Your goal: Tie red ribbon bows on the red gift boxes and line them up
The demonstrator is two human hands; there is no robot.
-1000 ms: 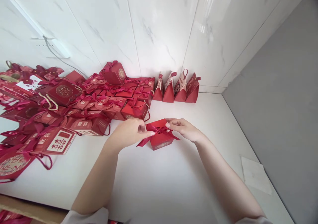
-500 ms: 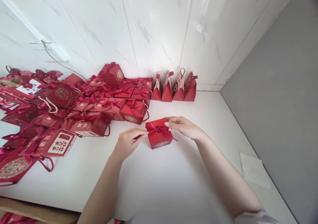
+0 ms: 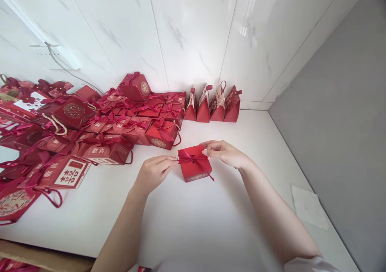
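Red box [image 3: 187, 170] sits on the white surface [image 3: 193, 223] near the centre of the frame, ribbon [image 3: 197, 158] across its top. Hands apart: left hand [image 3: 157, 170] pinches the ribbon's left end; right hand [image 3: 224, 153] is at the box's upper-right corner, its exact grip undeterminable. Four triangular boxes [image 3: 204, 110] stand in a row, upper centre of the frame.

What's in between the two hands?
In the head view, a red box with a ribbon lies between the left hand and the right hand. Both hands' fingertips are at its edges.
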